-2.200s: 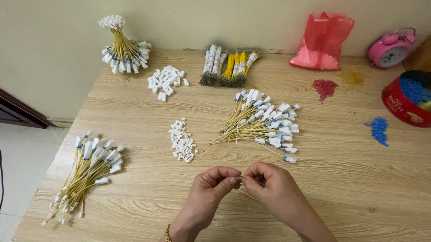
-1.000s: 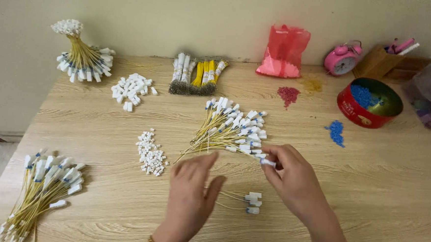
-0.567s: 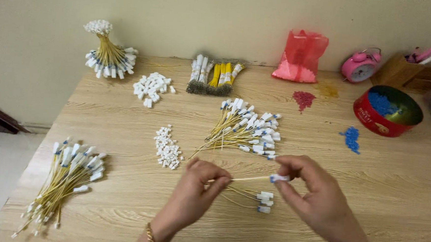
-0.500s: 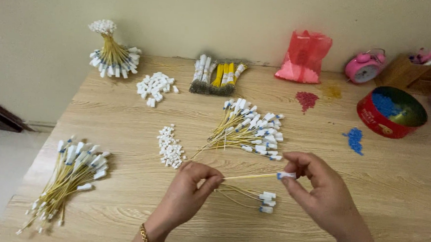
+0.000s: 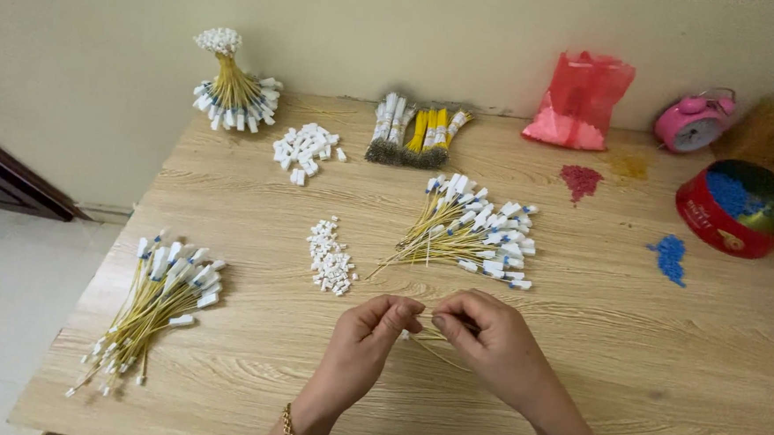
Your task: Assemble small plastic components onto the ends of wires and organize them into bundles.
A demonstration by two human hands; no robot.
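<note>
Near the table's [image 5: 660, 391] front edge, the left hand [image 5: 365, 335] and right hand [image 5: 491, 338] meet fingertip to fingertip, both pinching a thin yellow wire [image 5: 433, 342] between them. Its long axis trails right and nearward under the right hand, which sits nearer the loose wire pile [image 5: 474, 231] beyond.

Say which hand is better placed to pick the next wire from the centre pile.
Right. The right hand sits just below the centre pile of yellow wires; the left hand is nearer the small white connectors. Both pinch one wire.
</note>
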